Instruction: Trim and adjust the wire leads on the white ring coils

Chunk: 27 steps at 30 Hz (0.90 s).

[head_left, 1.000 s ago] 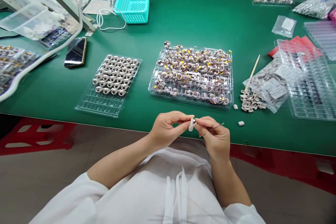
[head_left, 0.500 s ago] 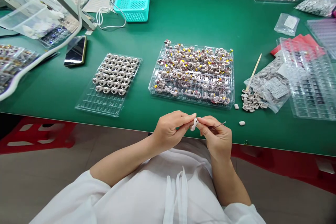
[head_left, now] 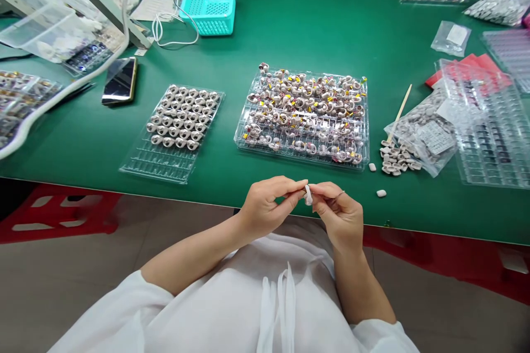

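Fingertips of my left hand [head_left: 267, 207] pinch a small white curved part [head_left: 308, 195] above the table's front edge. My right hand [head_left: 339, 212] is closed on the same part from the other side, and a thin tool [head_left: 340, 194] shows between its fingers. Beyond my hands lies a stacked clear tray [head_left: 302, 161] full of small grey parts with yellow and red bits. To the left, another clear tray [head_left: 155, 167] carries rows of beige parts. Two small white caps, one of them [head_left: 381, 193] nearer the edge, lie right of my hands, by a pile of beige shells [head_left: 397, 160].
A turquoise basket [head_left: 211, 5], a phone [head_left: 120, 81] and a white cable [head_left: 74, 85] are at the left. A wooden stick [head_left: 401, 107], a bag of parts [head_left: 430, 132] and empty clear trays [head_left: 492, 138] lie at the right. Red stools [head_left: 62, 212] stand below the table.
The white part has turned to a more upright pose between my fingertips. The thin tool in my right hand now shows less, its end no longer sticking out to the right.
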### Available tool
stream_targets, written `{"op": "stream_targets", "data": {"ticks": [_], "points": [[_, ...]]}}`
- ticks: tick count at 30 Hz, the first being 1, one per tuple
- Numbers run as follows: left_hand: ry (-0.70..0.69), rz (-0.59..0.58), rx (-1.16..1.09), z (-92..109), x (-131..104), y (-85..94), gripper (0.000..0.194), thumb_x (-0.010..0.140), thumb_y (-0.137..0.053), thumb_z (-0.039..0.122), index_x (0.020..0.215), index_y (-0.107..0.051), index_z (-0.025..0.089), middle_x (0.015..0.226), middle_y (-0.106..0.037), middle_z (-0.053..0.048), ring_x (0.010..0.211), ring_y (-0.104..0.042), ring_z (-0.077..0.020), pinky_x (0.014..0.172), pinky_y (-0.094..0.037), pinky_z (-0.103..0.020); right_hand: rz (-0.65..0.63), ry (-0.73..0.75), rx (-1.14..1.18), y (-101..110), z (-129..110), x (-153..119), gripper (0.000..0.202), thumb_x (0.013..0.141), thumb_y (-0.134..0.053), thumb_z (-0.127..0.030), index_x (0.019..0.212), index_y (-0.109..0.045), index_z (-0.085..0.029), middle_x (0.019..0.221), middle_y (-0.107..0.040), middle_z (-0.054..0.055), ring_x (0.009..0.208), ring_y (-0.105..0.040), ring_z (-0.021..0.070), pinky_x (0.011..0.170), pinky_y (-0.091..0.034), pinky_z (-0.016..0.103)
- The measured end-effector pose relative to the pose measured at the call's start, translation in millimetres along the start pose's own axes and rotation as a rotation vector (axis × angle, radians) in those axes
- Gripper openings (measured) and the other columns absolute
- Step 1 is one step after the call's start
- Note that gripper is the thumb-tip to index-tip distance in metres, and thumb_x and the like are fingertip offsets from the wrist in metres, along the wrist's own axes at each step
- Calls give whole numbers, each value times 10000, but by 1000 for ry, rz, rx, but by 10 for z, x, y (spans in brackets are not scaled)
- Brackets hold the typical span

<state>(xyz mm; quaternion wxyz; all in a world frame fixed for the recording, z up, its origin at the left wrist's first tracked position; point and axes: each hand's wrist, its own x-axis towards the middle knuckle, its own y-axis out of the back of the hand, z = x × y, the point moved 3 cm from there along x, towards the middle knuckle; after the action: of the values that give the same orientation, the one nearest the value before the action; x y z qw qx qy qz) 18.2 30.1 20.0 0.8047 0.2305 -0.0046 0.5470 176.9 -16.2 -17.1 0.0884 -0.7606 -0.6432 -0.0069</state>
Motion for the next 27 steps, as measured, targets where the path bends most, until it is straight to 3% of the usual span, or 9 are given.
{"op": "stream_targets", "data": {"ticks": [7,19,27], "points": [[60,30,-84,7,5,-21,204,868,-658,132,1021,-793,149,881,-803,-86,769,-745,-153,663,-596,-189,-14,83,-78,5,-4,-36,206,880,-676,-134,1008,-743,-280,938,-663,42,728,-620,140,562,-475,256],[430,79,-481,-69,-4,-116,184,805,-755,250,923,-796,114,838,-798,-88,736,-754,-184,680,-648,-250,-14,232,-234,-10,-40,-47,267,860,-650,-62,1023,-675,-273,960,-645,25,688,-599,121,537,-463,243],[546,89,-620,-64,-3,-121,198,772,-794,282,874,-777,113,787,-782,-55,686,-733,-156,675,-651,-253,20,275,-389,-40,-26,-66,191,871,-643,-105,998,-609,-244,944,-623,25,742,-586,129,565,-458,246]]}}
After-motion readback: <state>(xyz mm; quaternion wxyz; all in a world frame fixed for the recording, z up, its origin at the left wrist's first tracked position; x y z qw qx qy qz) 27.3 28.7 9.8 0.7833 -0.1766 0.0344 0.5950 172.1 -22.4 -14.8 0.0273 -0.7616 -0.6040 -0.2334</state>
